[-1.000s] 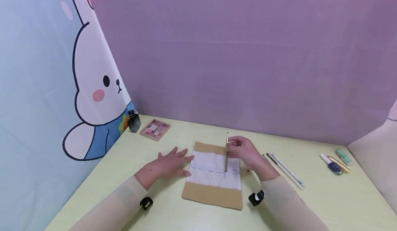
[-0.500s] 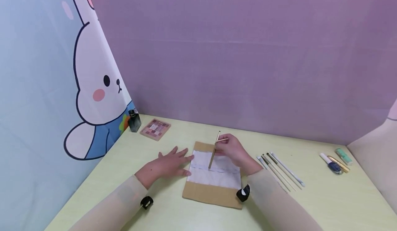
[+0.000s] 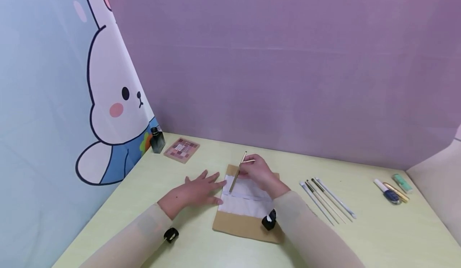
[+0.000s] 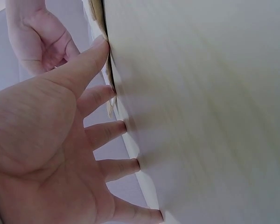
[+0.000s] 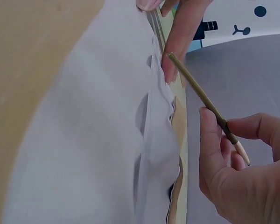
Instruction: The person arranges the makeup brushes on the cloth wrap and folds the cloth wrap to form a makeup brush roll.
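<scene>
A tan fabric pouch lies flat on the table, its white inner cloth facing up with a seam across the middle. My left hand is spread with thumb and fingertips at the pouch's left edge; the left wrist view shows those fingertips down on the tabletop. Over the upper left of the white cloth, my right hand pinches a slim gold-brown pencil between thumb and fingers. The pencil leans, its pale dark-tipped end up and its blunt end down towards the seam. In the right wrist view the pocket edge gapes in waves.
Several thin makeup brushes lie to the right of the pouch. Farther right are a white-and-navy item, a gold tube and a green tube. A dark bottle and an eyeshadow palette stand back left.
My right hand has moved left across the pouch with the pencil, which has gone from nearly upright to leaning. The brushes at right have come into fuller view. My left hand stays in place.
</scene>
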`<state>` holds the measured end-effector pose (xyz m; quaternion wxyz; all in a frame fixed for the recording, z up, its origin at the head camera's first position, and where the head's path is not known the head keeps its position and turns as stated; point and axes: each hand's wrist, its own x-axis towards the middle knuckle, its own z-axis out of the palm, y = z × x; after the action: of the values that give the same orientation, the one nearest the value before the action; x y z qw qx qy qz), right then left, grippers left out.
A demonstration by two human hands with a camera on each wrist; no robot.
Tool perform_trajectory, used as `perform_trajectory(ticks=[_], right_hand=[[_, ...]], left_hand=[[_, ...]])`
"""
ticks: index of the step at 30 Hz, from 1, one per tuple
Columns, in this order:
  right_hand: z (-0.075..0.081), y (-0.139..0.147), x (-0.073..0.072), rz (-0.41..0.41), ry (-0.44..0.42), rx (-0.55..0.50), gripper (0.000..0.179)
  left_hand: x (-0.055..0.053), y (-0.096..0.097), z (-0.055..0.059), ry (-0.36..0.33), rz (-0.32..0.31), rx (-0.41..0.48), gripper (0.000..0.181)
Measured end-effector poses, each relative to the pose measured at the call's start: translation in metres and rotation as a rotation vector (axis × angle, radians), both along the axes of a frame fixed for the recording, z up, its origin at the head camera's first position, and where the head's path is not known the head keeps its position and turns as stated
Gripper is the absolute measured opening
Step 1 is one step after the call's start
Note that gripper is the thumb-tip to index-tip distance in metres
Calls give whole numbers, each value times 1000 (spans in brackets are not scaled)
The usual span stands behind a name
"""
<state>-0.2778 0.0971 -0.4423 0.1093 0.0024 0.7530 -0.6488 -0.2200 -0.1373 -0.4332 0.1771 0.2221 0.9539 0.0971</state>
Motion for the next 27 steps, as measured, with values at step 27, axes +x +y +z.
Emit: perform_trajectory(ticks=[27], right_hand=[[-4, -18, 2, 117, -54, 85, 75]], left_hand=[[-1, 1, 2, -9, 12, -6, 73]])
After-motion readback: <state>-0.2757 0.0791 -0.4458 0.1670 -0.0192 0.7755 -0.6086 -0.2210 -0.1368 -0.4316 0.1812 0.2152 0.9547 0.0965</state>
